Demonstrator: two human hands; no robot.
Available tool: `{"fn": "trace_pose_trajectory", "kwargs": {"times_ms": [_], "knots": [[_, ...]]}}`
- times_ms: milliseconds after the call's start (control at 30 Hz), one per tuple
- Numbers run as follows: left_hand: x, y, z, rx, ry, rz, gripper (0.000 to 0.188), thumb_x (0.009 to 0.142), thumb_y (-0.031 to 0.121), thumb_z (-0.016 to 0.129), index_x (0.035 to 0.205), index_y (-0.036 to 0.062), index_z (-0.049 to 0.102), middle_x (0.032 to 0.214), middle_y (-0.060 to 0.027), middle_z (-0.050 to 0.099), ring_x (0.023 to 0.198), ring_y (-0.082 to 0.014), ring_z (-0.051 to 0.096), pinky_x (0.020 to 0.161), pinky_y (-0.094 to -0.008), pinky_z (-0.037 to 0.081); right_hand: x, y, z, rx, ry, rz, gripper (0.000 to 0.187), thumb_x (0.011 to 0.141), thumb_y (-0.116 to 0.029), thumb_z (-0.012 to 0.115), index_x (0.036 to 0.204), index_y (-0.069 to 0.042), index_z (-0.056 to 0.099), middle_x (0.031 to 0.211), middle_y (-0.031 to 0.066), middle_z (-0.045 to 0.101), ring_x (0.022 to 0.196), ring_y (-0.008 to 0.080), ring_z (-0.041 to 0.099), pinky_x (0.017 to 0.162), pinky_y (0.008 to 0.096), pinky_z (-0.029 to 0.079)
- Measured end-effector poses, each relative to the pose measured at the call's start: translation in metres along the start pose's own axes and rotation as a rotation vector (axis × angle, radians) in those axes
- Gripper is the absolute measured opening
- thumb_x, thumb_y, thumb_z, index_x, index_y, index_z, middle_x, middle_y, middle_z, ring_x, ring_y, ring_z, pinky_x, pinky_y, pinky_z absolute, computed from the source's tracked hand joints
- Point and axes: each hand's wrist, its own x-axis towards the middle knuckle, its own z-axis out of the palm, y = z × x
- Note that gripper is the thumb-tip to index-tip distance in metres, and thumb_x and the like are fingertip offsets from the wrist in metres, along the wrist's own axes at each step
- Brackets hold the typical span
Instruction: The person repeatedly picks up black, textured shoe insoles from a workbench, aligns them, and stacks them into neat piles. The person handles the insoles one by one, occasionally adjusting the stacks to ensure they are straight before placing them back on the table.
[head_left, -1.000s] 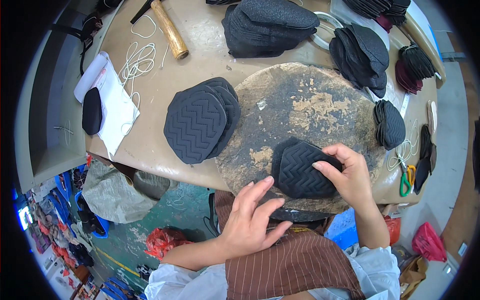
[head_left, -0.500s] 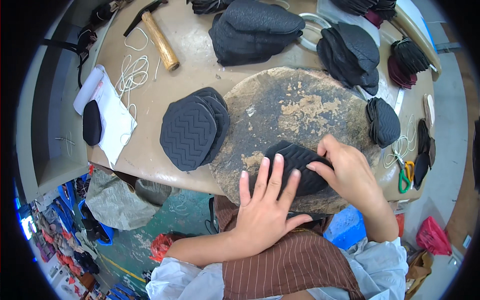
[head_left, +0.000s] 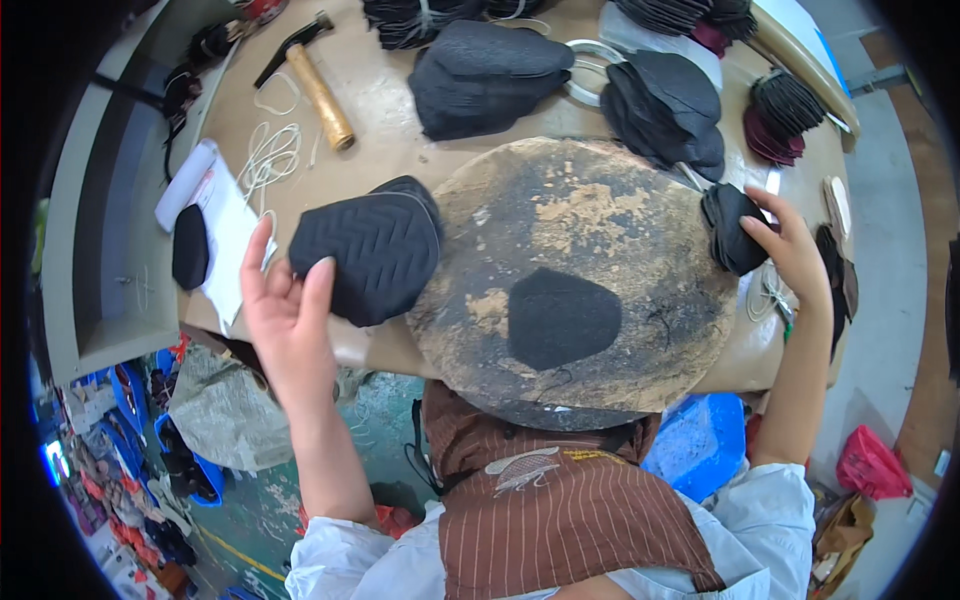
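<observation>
Parted from over the round wooden block (head_left: 600, 205) half a second earlier, the left hand (head_left: 292, 325) is spread, unclenched, at the zigzag-stitched stack (head_left: 375, 250); the right hand (head_left: 798, 255) fingers the small dark pile (head_left: 735, 245), its grip unclear. Roughly midway between them, a flat dark piece (head_left: 562, 318) lies on the block, untouched, longer axis running about left-right

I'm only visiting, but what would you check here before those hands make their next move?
1. Black piece flat on the round board: ok, neither hand on it.
2. Left fingers at the left pile: ok, thumb at its edge.
3. Left fingers firmly gripping a piece: cannot tell.
4. Left pile squared up: not ok, edges staggered.
5. Right fingers at the small stack: ok.
6. Hammer away from both hands: ok.
</observation>
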Motion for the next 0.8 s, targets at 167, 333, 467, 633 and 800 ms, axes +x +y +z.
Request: {"fn": "trace_pose_trajectory", "kwargs": {"times_ms": [167, 333, 467, 633, 800], "knots": [[-0.044, -0.006, 0.008, 0.715, -0.124, 0.421, 0.062, 0.072, 0.002, 0.071, 0.129, 0.0004, 0.05, 0.134, -0.0215, 0.045, 0.124, -0.0345, 0.046, 0.106, -0.0432, 0.035, -0.004, -0.02, 0.003, -0.21, 0.079, 0.004, 0.036, 0.081, -0.016, 0.071, 0.11, 0.0, 0.056, 0.106, 0.0164, 0.061, 0.099, 0.0278, 0.06, 0.087, 0.0346, 0.045], [-0.119, -0.007, 0.041, 0.694, -0.663, 0.304, 0.057, 0.072, 0.023, 0.078, 0.124, 0.0142, 0.058, 0.144, -0.0292, 0.027, 0.133, -0.0448, 0.03, 0.104, -0.055, 0.028, -0.02, -0.046, -0.006, -0.357, 0.156, -0.024, 0.026, 0.085, -0.004, 0.063, 0.108, 0.001, 0.051, 0.098, 0.0166, 0.062, 0.092, 0.0293, 0.062, 0.083, 0.0346, 0.046], [-0.128, -0.014, 0.04, 0.703, -0.698, 0.317, 0.061, 0.071, 0.028, 0.079, 0.127, 0.0171, 0.057, 0.144, -0.034, 0.02, 0.131, -0.0474, 0.03, 0.103, -0.0552, 0.028, -0.057, -0.114, -0.016, 0.597, -0.077, 0.09, 0.018, 0.083, 0.002, 0.062, 0.098, -0.002, 0.054, 0.093, 0.0067, 0.064, 0.089, 0.0088, 0.06, 0.077, 0.022, 0.046], [-0.126, -0.021, 0.033, 0.698, -0.68, 0.353, 0.067, 0.069, 0.032, 0.08, 0.129, 0.0174, 0.056, 0.143, -0.0343, 0.018, 0.125, -0.0484, 0.031, 0.1, -0.0541, 0.031, -0.046, -0.122, 0.079, 0.843, -0.532, 0.271, 0.017, 0.085, 0.002, 0.063, 0.1, 0.001, 0.056, 0.089, 0.0032, 0.065, 0.08, 0.0061, 0.06, 0.071, 0.0195, 0.048], [-0.126, -0.022, 0.034, 0.731, -0.68, 0.38, 0.066, 0.067, 0.034, 0.081, 0.125, 0.0141, 0.058, 0.142, -0.0325, 0.021, 0.124, -0.0467, 0.033, 0.099, -0.0528, 0.032, -0.04, -0.122, 0.105, 0.976, -0.498, 0.291, 0.017, 0.085, 0.0, 0.065, 0.1, 0.0, 0.057, 0.087, 0.0019, 0.065, 0.079, 0.0053, 0.06, 0.07, 0.0197, 0.048]]}}
